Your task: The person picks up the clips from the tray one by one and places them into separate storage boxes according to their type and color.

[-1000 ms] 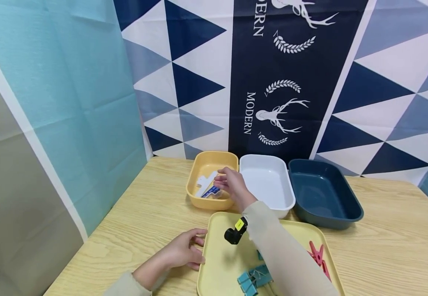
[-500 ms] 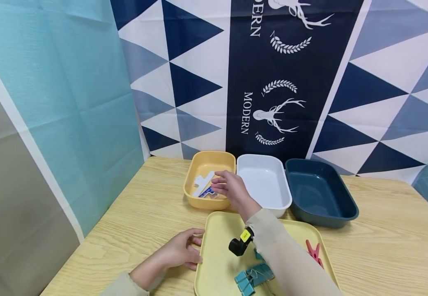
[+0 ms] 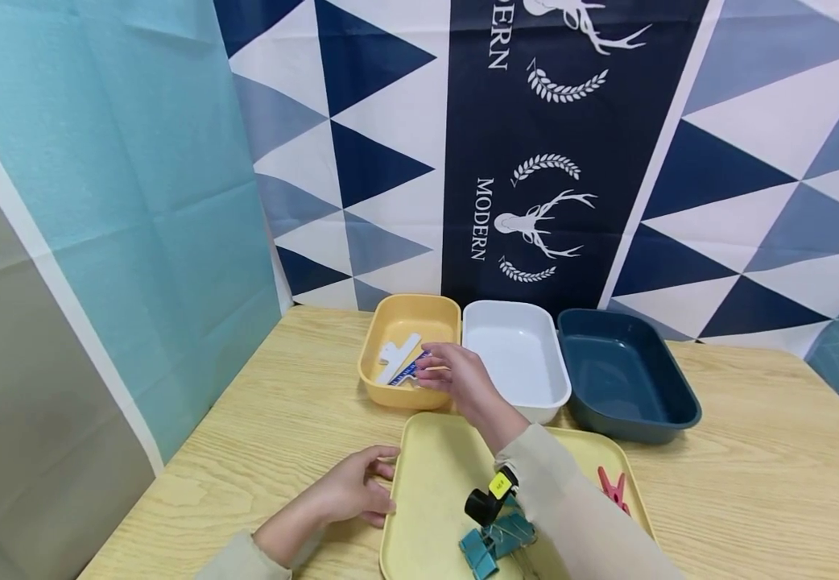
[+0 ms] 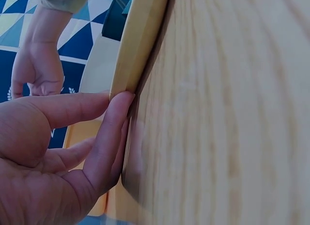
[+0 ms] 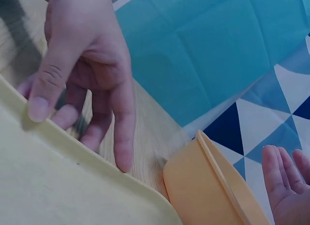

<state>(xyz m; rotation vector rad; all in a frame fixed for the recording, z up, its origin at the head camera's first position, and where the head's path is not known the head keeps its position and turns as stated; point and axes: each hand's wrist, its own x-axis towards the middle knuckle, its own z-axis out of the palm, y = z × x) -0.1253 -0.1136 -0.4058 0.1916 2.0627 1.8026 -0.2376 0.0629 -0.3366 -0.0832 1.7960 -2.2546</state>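
My left hand [image 3: 353, 490] holds the left edge of the pale yellow tray [image 3: 419, 483]; in the left wrist view its thumb and fingertips meet at the rim. On the tray lie teal binder clips [image 3: 479, 554] and a red clothespin [image 3: 613, 487], partly hidden by my right arm. My right hand [image 3: 463, 383] hovers over the front right of the orange-yellow bin [image 3: 372, 379], fingers loosely bent, nothing visible in them. Inside that bin lie a white flat clip [image 3: 399, 358] and a blue-and-white striped piece [image 3: 408, 370], partly behind the fingers.
A white bin [image 3: 521, 354] stands right of the orange-yellow one, and a dark blue bin [image 3: 630, 379] beside it. Patterned cloth [image 3: 383, 169] hangs behind the wooden table [image 3: 282, 419], and turquoise cloth [image 3: 151, 177] at its left.
My right hand lowers slightly and its wrist draws back toward the tray. Both flat pieces stay in the orange-yellow bin. My left hand keeps its place at the tray edge.
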